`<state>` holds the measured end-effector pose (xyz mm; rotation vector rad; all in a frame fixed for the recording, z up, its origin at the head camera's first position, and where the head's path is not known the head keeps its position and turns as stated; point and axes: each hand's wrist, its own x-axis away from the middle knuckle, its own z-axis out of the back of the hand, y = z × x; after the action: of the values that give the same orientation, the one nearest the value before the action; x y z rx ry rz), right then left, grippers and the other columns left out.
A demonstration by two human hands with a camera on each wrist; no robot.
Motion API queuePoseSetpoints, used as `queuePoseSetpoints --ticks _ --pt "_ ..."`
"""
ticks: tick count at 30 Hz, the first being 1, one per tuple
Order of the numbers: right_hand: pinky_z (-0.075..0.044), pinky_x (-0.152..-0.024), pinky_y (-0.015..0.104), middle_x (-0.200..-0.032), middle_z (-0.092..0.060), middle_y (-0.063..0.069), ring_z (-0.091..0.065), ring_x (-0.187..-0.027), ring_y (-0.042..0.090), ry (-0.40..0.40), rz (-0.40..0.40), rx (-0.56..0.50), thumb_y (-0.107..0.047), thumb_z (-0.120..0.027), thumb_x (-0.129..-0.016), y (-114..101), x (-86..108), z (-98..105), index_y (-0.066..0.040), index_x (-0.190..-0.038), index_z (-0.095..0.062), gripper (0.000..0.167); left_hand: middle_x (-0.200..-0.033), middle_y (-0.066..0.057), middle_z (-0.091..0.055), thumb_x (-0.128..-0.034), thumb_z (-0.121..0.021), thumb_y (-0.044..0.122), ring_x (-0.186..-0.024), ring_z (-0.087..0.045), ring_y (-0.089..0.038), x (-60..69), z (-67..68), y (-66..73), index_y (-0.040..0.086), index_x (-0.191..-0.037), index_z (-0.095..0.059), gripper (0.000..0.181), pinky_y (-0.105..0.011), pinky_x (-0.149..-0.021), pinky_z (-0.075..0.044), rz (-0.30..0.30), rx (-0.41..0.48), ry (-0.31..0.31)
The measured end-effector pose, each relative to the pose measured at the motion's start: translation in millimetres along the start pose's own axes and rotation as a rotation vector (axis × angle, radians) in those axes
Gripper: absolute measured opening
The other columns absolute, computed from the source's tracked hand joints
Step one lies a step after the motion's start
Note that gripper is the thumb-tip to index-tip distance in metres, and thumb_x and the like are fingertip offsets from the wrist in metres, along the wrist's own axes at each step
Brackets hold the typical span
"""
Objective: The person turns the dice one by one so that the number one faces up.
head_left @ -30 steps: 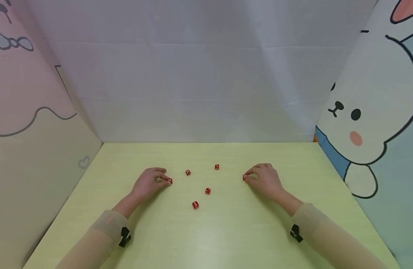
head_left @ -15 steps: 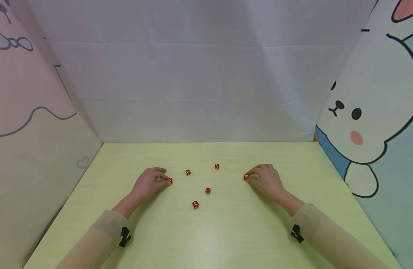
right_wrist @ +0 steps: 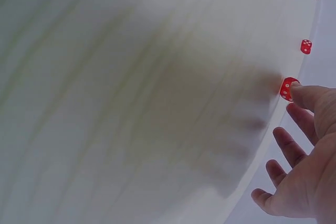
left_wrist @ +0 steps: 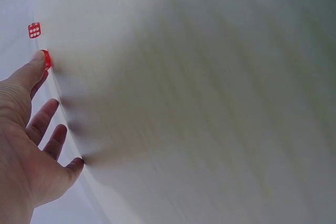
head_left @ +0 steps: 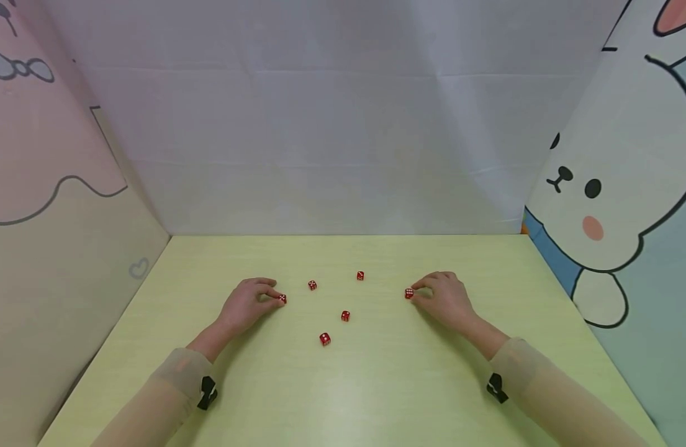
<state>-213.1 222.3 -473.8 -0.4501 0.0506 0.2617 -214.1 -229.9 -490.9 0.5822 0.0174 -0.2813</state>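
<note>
My left hand [head_left: 252, 305] rests low over the table's left half and pinches a red die [head_left: 282, 299] between thumb and index finger. The left wrist view shows the thumb covering most of that die [left_wrist: 47, 60], with the other fingers spread along the tabletop. Over on the right, my right hand [head_left: 444, 300] pinches another red die [head_left: 409, 293] at its fingertips. In the right wrist view, the thumb lies against one side of this die [right_wrist: 287, 88]. Between the hands sit several loose red dice with white pips, such as a near die [head_left: 324, 339] and a far die [head_left: 360, 275].
The pale yellow table [head_left: 343, 385] meets a white cloth backdrop [head_left: 331, 149] at its far edge. Side panels with cartoon drawings, including a rabbit [head_left: 605, 186], stand at left and right. Two more dice, one left [head_left: 312, 285] and one central [head_left: 345, 316], lie apart.
The die at my right fingertips has shifted very slightly to the right along with the hand. My left hand and the loose dice hold their places.
</note>
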Motion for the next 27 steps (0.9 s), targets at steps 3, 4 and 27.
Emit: queuePoseSetpoints --ticks 3,4,27 --pt "-0.038 -0.102 0.068 -0.124 -0.068 0.016 -0.048 -0.127 0.049 0.000 0.003 -0.002 -0.028 -0.077 -0.092 0.7 -0.5 1.3 -0.014 -0.109 -0.079 0.022 -0.132 -0.015 -0.066 -0.0907 -0.080 0.025 -0.129 -0.053 -0.043 -0.1 0.6 0.3 0.013 -0.098 -0.082 0.015 -0.059 -0.111 -0.037 0.001 0.009 -0.003" --pt "-0.038 -0.102 0.069 -0.124 -0.067 0.016 -0.048 -0.127 0.049 0.001 0.003 -0.002 -0.028 -0.077 -0.093 0.8 -0.8 1.6 -0.014 -0.109 -0.079 0.022 -0.133 -0.015 -0.066 -0.0908 -0.080 0.025 -0.129 -0.053 -0.043 -0.2 0.6 0.1 0.013 -0.099 -0.082 0.015 -0.059 -0.112 -0.037 0.000 0.008 -0.005" --pt "-0.036 -0.103 0.067 -0.124 -0.068 0.015 -0.048 -0.127 0.047 0.016 -0.007 -0.007 -0.029 -0.077 -0.092 2.5 -4.0 -1.6 -0.016 -0.107 -0.081 0.020 -0.133 -0.014 -0.066 -0.0908 -0.080 0.026 -0.129 -0.053 -0.043 -0.9 -2.0 -2.8 0.015 -0.098 -0.081 0.013 -0.060 -0.111 -0.037 -0.009 0.015 -0.001"
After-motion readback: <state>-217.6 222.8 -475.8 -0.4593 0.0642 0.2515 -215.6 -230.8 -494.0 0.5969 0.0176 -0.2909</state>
